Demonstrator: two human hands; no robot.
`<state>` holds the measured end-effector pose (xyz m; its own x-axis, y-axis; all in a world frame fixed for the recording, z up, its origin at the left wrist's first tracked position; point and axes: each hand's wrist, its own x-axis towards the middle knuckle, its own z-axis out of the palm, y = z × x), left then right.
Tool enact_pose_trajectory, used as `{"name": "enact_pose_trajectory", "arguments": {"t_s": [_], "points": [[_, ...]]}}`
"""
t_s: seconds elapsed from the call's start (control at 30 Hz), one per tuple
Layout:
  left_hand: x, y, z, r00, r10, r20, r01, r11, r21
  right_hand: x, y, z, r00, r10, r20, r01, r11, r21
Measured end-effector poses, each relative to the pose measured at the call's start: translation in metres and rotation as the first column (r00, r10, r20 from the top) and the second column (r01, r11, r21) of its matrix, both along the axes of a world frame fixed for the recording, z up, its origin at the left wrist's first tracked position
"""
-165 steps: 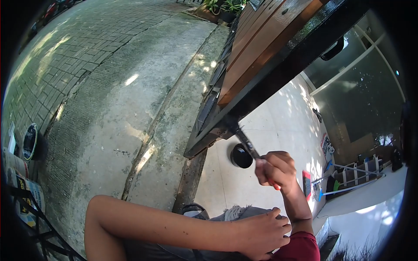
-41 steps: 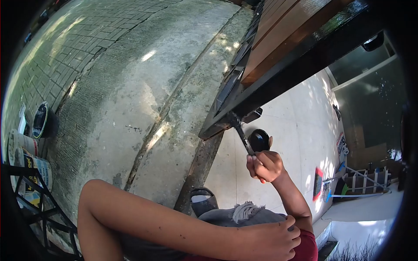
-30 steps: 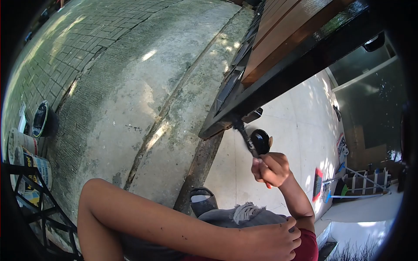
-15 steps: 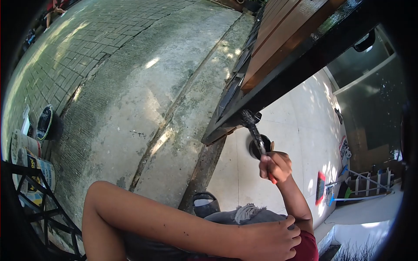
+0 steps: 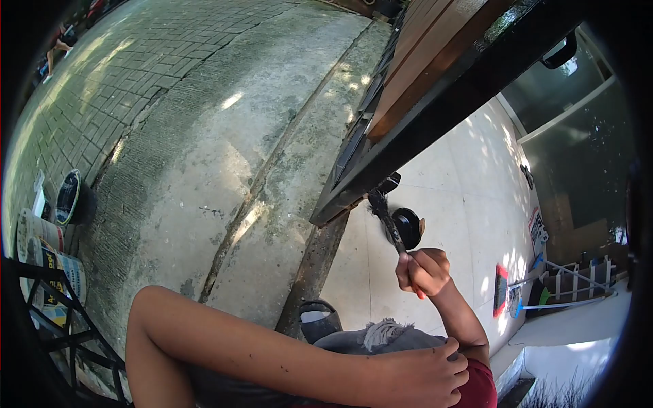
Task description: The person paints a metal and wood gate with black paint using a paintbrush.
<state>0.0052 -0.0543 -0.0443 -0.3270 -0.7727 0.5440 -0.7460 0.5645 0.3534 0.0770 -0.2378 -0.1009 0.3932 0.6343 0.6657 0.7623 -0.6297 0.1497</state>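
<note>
A single head-worn camera looks forward and steeply down through a fisheye lens, close over the person's own arms and knee, taking in the gate [image 5: 435,115] bottom edge ahead, concrete ground [image 5: 224,149] at left and tiled floor [image 5: 469,197] at right

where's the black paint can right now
In the head view the black paint can sits on the pale tiled floor, right of centre, just below the gate's black bottom rail and above the right hand holding the brush.
</note>
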Motion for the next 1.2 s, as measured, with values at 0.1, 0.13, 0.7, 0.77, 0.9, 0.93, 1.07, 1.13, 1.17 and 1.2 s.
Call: {"name": "enact_pose_trajectory", "arguments": {"t_s": [0.1,0.13,0.7,0.77,0.9,0.93,1.07,1.13,1.17,1.2], "points": [[-0.002,-0.001,0.005,0.999,0.007,0.035,-0.01,0.995,0.101,-0.005,-0.002,-0.008,0.997,0.004,0.082,-0.015,0.991,0.135],[-0.004,-0.002,0.004,0.999,-0.031,-0.016,0.033,0.991,0.129,-0.007,-0.004,-0.011,0.999,-0.019,0.028,0.018,0.997,0.069],[-0.028,-0.02,-0.032,0.869,-0.166,-0.466,0.244,0.963,0.112,-0.009,0.019,-0.009,0.987,-0.159,-0.036,0.163,0.976,0.146],[-0.026,-0.021,-0.03,0.892,-0.158,-0.423,0.228,0.967,0.118,-0.01,0.026,-0.003,0.968,-0.174,-0.182,0.182,0.983,0.03],[-0.025,-0.015,-0.025,0.923,-0.125,-0.364,0.187,0.972,0.14,-0.004,0.029,-0.007,0.97,-0.244,-0.002,0.236,0.934,0.267],[-0.023,-0.015,-0.024,0.931,-0.118,-0.345,0.176,0.974,0.144,-0.004,0.03,-0.002,0.964,-0.252,-0.085,0.263,0.951,0.161],[-0.016,-0.012,-0.022,0.953,-0.104,-0.286,0.153,0.976,0.153,-0.011,0.03,0.003,0.972,-0.232,-0.045,0.236,0.928,0.288],[-0.013,-0.01,-0.022,0.87,-0.163,-0.465,0.266,0.95,0.165,-0.011,0.033,0.006,0.967,-0.247,-0.055,0.253,0.94,0.228],[-0.012,-0.011,-0.021,0.873,-0.164,-0.46,0.264,0.951,0.162,-0.01,0.034,0.009,0.965,-0.255,-0.056,0.261,0.95,0.171],[-0.014,-0.013,-0.021,0.928,-0.15,-0.342,0.224,0.957,0.187,-0.015,0.036,0.015,0.959,-0.261,-0.11,0.28,0.936,0.215]]}}
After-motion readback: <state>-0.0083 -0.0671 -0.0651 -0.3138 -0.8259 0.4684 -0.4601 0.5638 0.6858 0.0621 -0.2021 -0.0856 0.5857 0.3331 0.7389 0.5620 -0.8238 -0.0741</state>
